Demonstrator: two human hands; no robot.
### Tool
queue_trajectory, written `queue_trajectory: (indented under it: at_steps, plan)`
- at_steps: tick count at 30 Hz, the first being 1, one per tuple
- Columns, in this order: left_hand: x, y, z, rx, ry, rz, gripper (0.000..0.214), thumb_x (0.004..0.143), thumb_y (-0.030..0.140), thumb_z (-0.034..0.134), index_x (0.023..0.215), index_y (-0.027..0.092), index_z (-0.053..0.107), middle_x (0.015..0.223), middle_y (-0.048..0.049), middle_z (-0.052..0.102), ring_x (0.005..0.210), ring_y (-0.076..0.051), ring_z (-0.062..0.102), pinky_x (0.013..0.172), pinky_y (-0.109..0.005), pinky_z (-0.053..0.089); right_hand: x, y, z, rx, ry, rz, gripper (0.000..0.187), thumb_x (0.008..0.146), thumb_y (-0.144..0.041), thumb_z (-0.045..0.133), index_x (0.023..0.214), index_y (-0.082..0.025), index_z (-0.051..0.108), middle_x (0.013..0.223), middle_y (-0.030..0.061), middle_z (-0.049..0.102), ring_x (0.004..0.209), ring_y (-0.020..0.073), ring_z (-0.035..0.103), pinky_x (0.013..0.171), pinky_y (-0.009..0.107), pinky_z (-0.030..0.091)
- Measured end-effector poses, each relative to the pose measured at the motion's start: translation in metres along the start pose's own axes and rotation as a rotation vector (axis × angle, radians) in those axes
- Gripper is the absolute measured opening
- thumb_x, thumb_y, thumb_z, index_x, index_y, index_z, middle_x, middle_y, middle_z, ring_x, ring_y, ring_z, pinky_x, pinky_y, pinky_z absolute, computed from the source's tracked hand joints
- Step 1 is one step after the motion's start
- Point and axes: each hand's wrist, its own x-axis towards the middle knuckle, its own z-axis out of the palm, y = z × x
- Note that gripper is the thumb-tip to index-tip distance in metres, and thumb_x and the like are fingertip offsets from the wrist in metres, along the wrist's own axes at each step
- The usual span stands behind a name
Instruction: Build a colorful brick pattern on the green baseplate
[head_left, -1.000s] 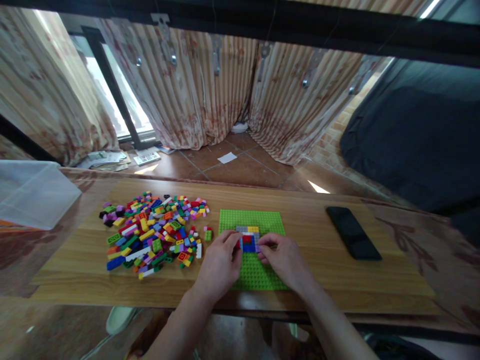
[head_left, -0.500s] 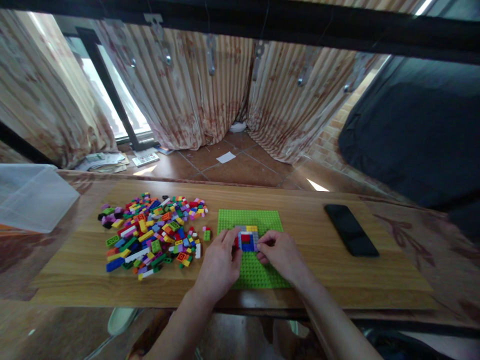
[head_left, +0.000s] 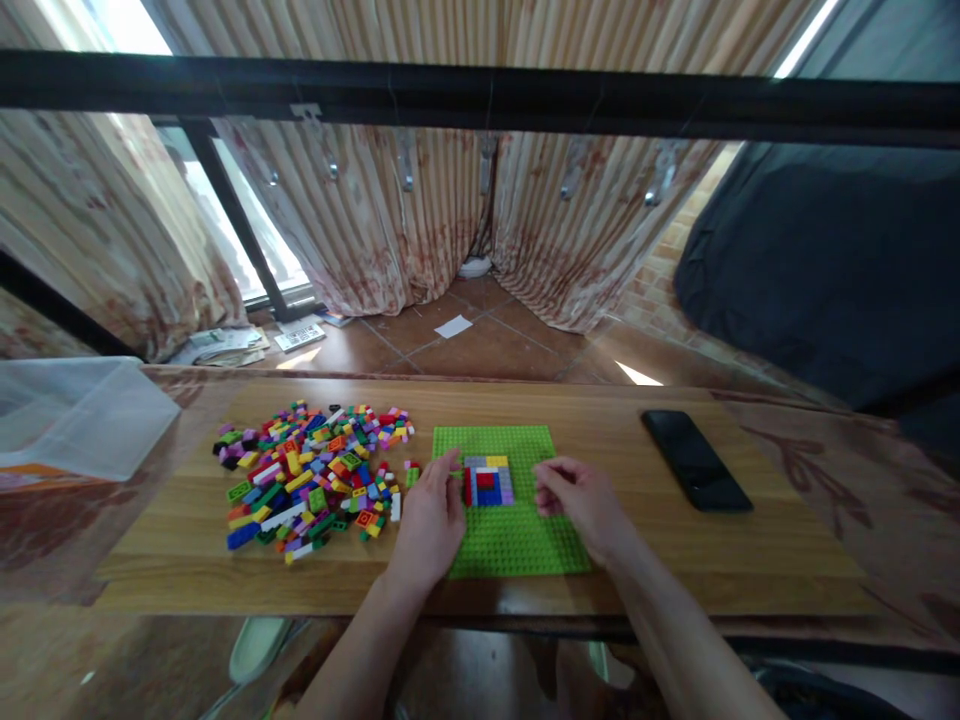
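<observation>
A green studded baseplate lies on the table between my hands. Fixed on it is a small square build of toy bricks, with grey and yellow along the far side, red on the left, blue in front and lilac on the right. My left hand rests over the plate's left edge beside the build, its fingers extended and open, with nothing visible in them. Right of the build and apart from it is my right hand. Its fingers are loosely bent with the tips apart, and no brick shows between them.
A heap of mixed loose bricks spreads over the table's left part, with a few bricks near the baseplate. A black phone lies at the right. A clear plastic bin stands at the far left. The wooden table ends in front of me.
My right hand has drawn away from the build to the right, and my left hand has shifted slightly left. More of the build shows now. The camera view has tipped up a little.
</observation>
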Motion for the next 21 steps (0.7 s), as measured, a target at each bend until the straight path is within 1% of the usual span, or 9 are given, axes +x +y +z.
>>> queue_trajectory:
  at_steps: [2,4,6,8,10,13,17,19,21]
  plan:
    - [0.002,-0.001,0.002,-0.062,0.022,-0.041,0.035,0.086,0.008,0.043,0.119,0.016,0.053,0.105,-0.0107,0.067,0.096,-0.020,0.066,0.088,-0.041,0.053,0.002,-0.004,-0.006,0.073,0.097,-0.071,0.029,0.061,-0.042,0.075,0.071,-0.016,0.066,0.058,-0.0006,0.063,0.049,0.0119,0.059,0.047,0.024,0.052]
    - [0.004,-0.002,0.006,-0.174,0.046,-0.083,0.035,0.086,0.011,0.044,0.120,0.017,0.053,0.109,-0.0107,0.066,0.097,-0.019,0.066,0.089,-0.040,0.053,0.004,-0.005,-0.005,0.103,0.131,-0.133,0.032,0.062,-0.043,0.075,0.078,-0.017,0.068,0.067,0.0024,0.067,0.059,0.0142,0.064,0.057,0.028,0.056]
    - [0.005,-0.003,0.011,-0.316,0.063,-0.142,0.036,0.087,0.014,0.045,0.122,0.017,0.051,0.116,-0.0114,0.064,0.103,-0.018,0.064,0.091,-0.039,0.053,0.005,-0.002,0.002,0.102,0.109,-0.173,0.034,0.066,-0.044,0.073,0.087,-0.017,0.069,0.080,0.0060,0.071,0.074,0.0174,0.067,0.071,0.032,0.057]
    - [0.005,-0.002,0.016,-0.448,0.062,-0.213,0.038,0.088,0.018,0.046,0.126,0.018,0.050,0.125,-0.0127,0.060,0.111,-0.019,0.062,0.095,-0.039,0.051,0.006,0.002,0.013,0.082,0.058,-0.196,0.036,0.070,-0.045,0.069,0.095,-0.019,0.069,0.095,0.0084,0.072,0.088,0.0196,0.068,0.084,0.036,0.054]
    - [0.006,0.001,0.020,-0.557,0.052,-0.287,0.040,0.088,0.020,0.047,0.128,0.018,0.049,0.132,-0.0131,0.056,0.117,-0.020,0.058,0.100,-0.041,0.047,0.006,0.007,0.022,0.046,0.009,-0.196,0.037,0.073,-0.045,0.067,0.099,-0.020,0.069,0.105,0.0096,0.071,0.096,0.0211,0.067,0.091,0.039,0.052]
    - [0.006,0.004,0.022,-0.724,0.058,-0.396,0.042,0.086,0.021,0.049,0.128,0.020,0.051,0.137,-0.0117,0.053,0.124,-0.021,0.053,0.105,-0.042,0.042,0.005,0.013,0.029,0.011,-0.021,-0.168,0.037,0.075,-0.044,0.064,0.101,-0.019,0.068,0.111,0.0108,0.069,0.100,0.0225,0.066,0.091,0.040,0.052]
    - [0.002,0.009,0.022,-0.960,0.118,-0.517,0.042,0.078,0.023,0.059,0.120,0.019,0.058,0.135,-0.0120,0.055,0.125,-0.023,0.051,0.108,-0.039,0.037,0.003,0.017,0.028,0.030,0.005,-0.145,0.036,0.077,-0.042,0.060,0.102,-0.017,0.068,0.110,0.0111,0.069,0.099,0.0230,0.066,0.085,0.039,0.055]
    - [-0.001,0.011,0.021,-1.008,0.139,-0.551,0.042,0.074,0.024,0.063,0.116,0.018,0.061,0.133,-0.0121,0.057,0.124,-0.024,0.052,0.108,-0.039,0.037,0.001,0.018,0.025,0.016,0.003,-0.143,0.034,0.077,-0.041,0.060,0.100,-0.017,0.068,0.108,0.0107,0.070,0.098,0.0230,0.066,0.083,0.039,0.055]
    - [-0.004,0.015,0.019,-1.004,0.152,-0.573,0.041,0.072,0.025,0.065,0.112,0.018,0.063,0.130,-0.0121,0.059,0.122,-0.025,0.054,0.106,-0.040,0.038,-0.001,0.019,0.022,-0.024,-0.022,-0.156,0.034,0.079,-0.041,0.058,0.101,-0.018,0.068,0.108,0.0109,0.070,0.097,0.0235,0.067,0.081,0.040,0.056]
